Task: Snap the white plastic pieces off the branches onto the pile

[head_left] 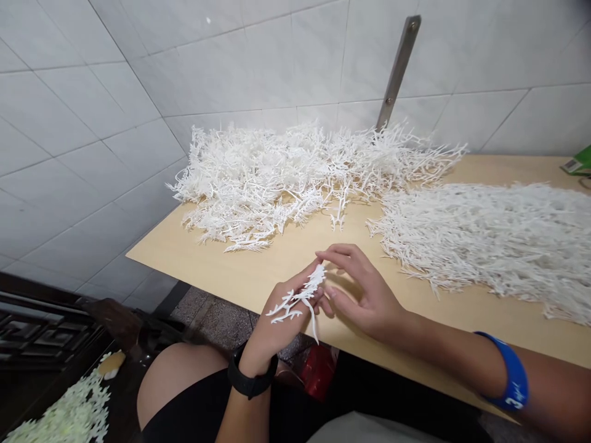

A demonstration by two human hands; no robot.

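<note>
A white branching plastic sprig [302, 295] lies across the thumb side of my left hand [281, 314]. The fingers of that hand are closed around the sprig's base, and its thin stem hangs down toward my lap. My right hand [364, 295] is close by on the right, its thumb and fingers apart and curved toward the leafy end. Its fingertips come near or touch my left fingertips; I cannot tell which. Both hands are over the front edge of the wooden table [217, 277].
A tangled heap of white plastic branches [258, 172] stands against the tiled wall. A flatter pile of white sprigs [489, 240] covers the right side. A metal bar [399, 71] rises at the back, and a green packet [579, 161] sits far right. Pale green sprigs [69, 406] lie lower left.
</note>
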